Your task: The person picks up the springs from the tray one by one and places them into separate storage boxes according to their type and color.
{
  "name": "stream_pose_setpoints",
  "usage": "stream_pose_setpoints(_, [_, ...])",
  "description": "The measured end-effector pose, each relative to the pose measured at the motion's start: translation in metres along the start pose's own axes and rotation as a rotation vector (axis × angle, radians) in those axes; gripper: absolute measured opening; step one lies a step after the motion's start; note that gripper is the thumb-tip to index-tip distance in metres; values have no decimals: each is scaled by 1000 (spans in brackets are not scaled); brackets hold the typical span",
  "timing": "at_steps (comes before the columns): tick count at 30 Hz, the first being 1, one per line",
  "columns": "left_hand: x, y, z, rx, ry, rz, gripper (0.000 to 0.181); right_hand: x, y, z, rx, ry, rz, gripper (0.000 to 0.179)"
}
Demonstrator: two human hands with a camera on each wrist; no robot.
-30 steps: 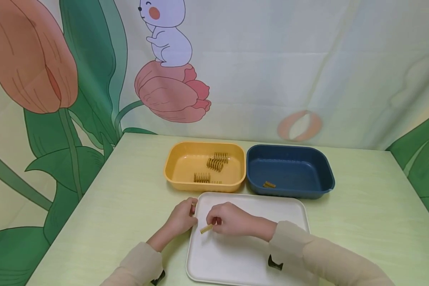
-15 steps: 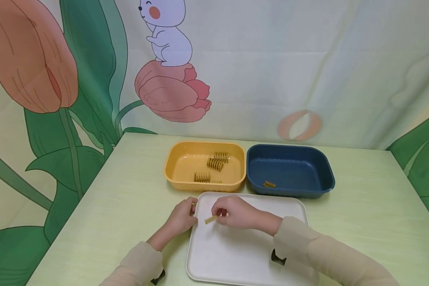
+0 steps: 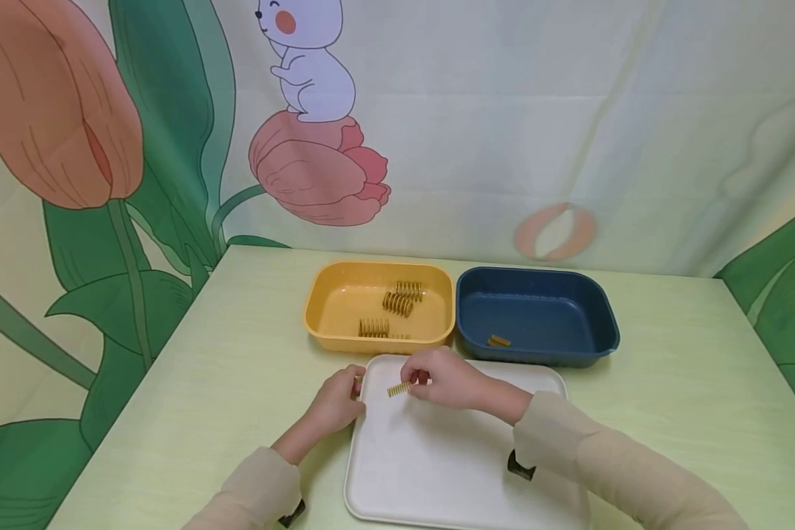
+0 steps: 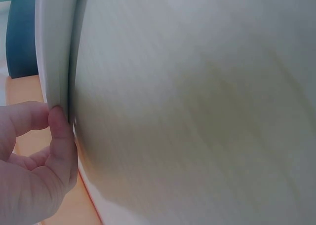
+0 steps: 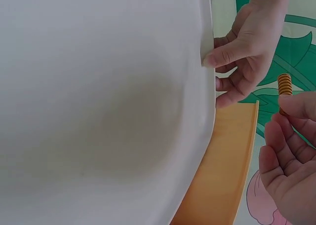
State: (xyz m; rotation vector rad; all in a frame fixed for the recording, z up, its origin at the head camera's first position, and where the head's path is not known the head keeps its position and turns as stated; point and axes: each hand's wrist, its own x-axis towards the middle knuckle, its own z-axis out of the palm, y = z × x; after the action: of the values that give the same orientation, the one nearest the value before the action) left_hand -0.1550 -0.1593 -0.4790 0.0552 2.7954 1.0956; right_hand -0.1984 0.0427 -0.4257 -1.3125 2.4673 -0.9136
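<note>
My right hand (image 3: 447,379) pinches a small brass-coloured coil spring (image 3: 398,389) between thumb and fingertips, above the upper left part of the white tray (image 3: 450,471). In the right wrist view the spring (image 5: 285,84) sticks out past the thumb of that hand (image 5: 291,161). My left hand (image 3: 334,401) grips the tray's left rim; the right wrist view has its thumb on top of the edge and fingers at the side. The left wrist view shows the same hand (image 4: 34,161) pinching the rim (image 4: 54,62).
Behind the tray stands a yellow bin (image 3: 331,309) with several larger coil springs (image 3: 397,304). Touching its right side is a dark blue bin (image 3: 543,316), where a small spring (image 3: 499,341) lies near the front wall. A printed curtain (image 3: 470,147) hangs behind the table.
My right hand has moved away from me and slightly right over the tray, carrying the spring towards the bins. The left hand has stayed on the tray's rim.
</note>
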Motion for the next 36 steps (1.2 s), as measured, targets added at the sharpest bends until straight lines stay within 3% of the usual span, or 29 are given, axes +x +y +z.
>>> stream_pose_setpoints(21, [1,-1,0,-8,-8,-13,51,2,12,-11,98,105,122,10])
stream_pose_setpoints(36, [1,-2,-1,-10,-6,-13,51,1,18,-24,91,135,164,11])
